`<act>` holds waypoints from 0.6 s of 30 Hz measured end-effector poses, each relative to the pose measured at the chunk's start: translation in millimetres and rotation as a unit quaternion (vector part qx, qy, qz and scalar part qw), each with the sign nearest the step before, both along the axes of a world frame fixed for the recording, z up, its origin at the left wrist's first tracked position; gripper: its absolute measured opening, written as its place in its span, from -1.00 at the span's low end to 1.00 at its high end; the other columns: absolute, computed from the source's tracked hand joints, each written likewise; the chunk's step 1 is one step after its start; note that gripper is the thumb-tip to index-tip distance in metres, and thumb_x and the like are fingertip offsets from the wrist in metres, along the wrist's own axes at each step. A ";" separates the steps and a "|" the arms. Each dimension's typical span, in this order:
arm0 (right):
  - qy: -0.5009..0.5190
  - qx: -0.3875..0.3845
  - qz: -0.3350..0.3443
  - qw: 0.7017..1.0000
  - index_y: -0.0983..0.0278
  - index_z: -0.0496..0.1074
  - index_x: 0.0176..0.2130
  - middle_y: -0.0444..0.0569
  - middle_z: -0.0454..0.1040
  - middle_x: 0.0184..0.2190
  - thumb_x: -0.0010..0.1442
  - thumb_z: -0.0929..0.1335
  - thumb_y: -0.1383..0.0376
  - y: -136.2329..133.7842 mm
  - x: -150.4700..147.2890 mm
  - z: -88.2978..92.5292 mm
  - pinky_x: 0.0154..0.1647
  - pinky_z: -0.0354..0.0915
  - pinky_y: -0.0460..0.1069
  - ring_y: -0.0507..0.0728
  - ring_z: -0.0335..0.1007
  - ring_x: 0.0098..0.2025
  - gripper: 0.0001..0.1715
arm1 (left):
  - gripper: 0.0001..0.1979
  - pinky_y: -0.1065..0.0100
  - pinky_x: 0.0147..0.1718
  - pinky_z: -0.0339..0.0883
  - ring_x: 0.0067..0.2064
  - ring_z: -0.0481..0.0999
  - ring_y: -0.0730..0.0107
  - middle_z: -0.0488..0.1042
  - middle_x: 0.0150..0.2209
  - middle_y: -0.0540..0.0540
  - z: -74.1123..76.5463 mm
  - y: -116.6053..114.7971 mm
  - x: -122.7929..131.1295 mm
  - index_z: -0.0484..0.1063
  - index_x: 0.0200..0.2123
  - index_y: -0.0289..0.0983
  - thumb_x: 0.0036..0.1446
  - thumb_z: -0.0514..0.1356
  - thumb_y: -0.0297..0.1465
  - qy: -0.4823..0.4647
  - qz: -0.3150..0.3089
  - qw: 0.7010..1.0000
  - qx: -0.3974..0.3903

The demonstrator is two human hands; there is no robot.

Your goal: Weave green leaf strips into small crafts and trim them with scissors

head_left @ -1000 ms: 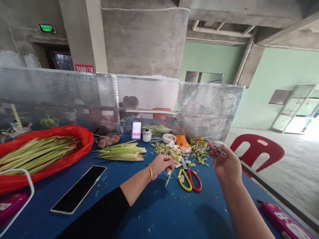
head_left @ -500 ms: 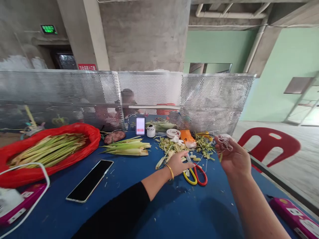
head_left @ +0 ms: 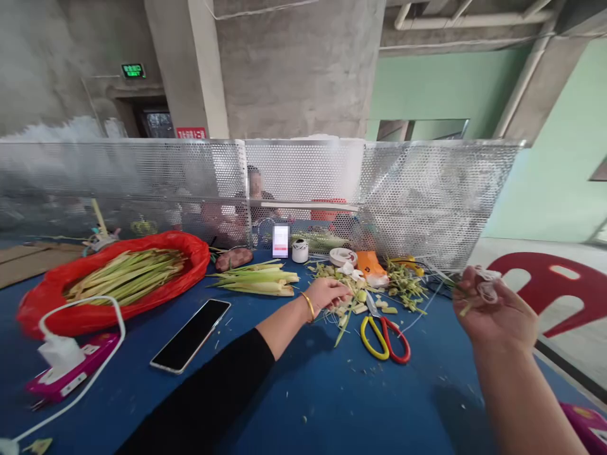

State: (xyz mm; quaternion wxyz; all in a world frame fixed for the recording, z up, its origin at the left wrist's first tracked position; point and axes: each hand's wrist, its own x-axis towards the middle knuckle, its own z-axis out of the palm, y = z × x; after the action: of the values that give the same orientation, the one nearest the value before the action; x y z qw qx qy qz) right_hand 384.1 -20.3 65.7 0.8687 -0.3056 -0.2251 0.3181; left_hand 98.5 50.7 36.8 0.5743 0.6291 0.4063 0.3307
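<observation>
My left hand (head_left: 331,295) reaches palm down onto the plant scraps (head_left: 408,281), fingers drawn together and curled; what lies under them is hidden. A thin green leaf strip (head_left: 342,328) pokes out below it. Just to its right, scissors (head_left: 385,338) with one yellow and one red handle lie on the table, blades among cut bits. Raised at the right, my right hand (head_left: 497,316) is palm up and closed around a tangled bunch of white string (head_left: 488,287). A small greenish bit shows by its fingers, and a thin strand runs down toward the scraps.
Left stand a red bag (head_left: 194,268) of long stalks, a phone (head_left: 192,335) and a purple power strip (head_left: 90,363) with a white cable. Pale green stalks (head_left: 258,281), a tape roll (head_left: 342,256) and an orange packet (head_left: 370,268) lie before a perforated metal screen (head_left: 303,167). Someone sits behind it.
My left hand has moved off the scissors handles onto the scraps, its spread fingers now drawn together. My right hand still holds the string, farther right. The whole view has shifted.
</observation>
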 end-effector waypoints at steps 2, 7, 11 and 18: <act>0.120 0.007 0.046 0.992 0.28 0.44 -0.39 0.03 0.49 -0.38 0.03 0.21 0.40 -1.1 1.2 1.1 -0.62 0.31 -0.05 0.04 0.41 -0.49 -0.77 | -0.65 0.52 -0.68 -0.05 -0.62 0.18 0.66 0.40 -0.55 0.01 2.4 7.9 -10.3 0.52 -0.43 -0.37 -0.11 0.32 -0.16 -0.003 0.006 1.000 -0.002; 0.175 0.024 0.019 0.984 0.28 0.40 -0.36 -0.07 0.47 -0.36 0.09 0.19 0.44 -6.7 6.7 6.0 -0.60 0.32 -0.10 0.03 0.47 -0.39 -0.77 | -0.71 0.51 -0.69 -0.08 -0.65 0.17 0.66 0.41 -0.58 0.02 1.1 25.8 -23.7 0.50 -0.48 -0.36 -0.15 0.34 -0.22 0.017 0.041 0.999 0.013; 0.191 0.035 0.006 0.981 0.31 0.37 -0.39 -0.05 0.47 -0.38 0.08 0.18 0.42 -6.9 20.9 3.4 -0.59 0.32 -0.13 0.02 0.49 -0.40 -0.80 | -0.79 0.51 -0.69 -0.04 -0.65 0.21 0.64 0.41 -0.60 0.04 -1.5 37.7 -29.5 0.49 -0.50 -0.37 -0.14 0.34 -0.31 0.043 0.094 0.994 0.015; 0.166 0.064 0.018 0.984 0.32 0.38 -0.38 -0.08 0.49 -0.43 0.02 0.23 0.41 -1.1 37.2 -6.5 -0.52 0.33 -0.15 0.00 0.51 -0.40 -0.85 | -0.67 0.20 -0.21 0.41 -0.15 0.47 0.30 0.42 -0.07 -0.16 -13.3 46.7 -38.1 0.36 -0.03 -0.32 0.19 0.15 -0.28 0.068 0.216 0.972 -0.057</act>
State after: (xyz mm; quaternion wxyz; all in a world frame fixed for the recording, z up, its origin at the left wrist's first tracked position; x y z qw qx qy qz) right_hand 421.3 -21.4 59.2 0.9060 -0.1881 -0.1035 0.3649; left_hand 60.5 97.4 23.5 0.4950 0.5137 0.5887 0.3802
